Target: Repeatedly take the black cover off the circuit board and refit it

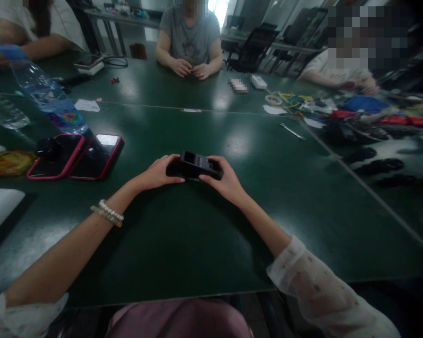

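Over the green table (pixel 183 234), a black handheld device (pixel 196 163) with a small dark screen and a row of little buttons sits between my two hands. My left hand (pixel 157 173) wraps round its left end, thumb along the near side. Its right end is gripped by my right hand (pixel 228 182), whose thumb also lies on the near side. I cannot make out the exact kind of device, and its underside is hidden. Whether it rests on the tabletop I cannot tell.
Two phones in red cases (pixel 96 157) lie left of my hands, near a tilted-looking water bottle (pixel 52 96). A wrench (pixel 292 132) lies to the right, before a heap of cables and cloth (pixel 366 110). A person in grey (pixel 190 40) sits opposite; others sit at both sides.
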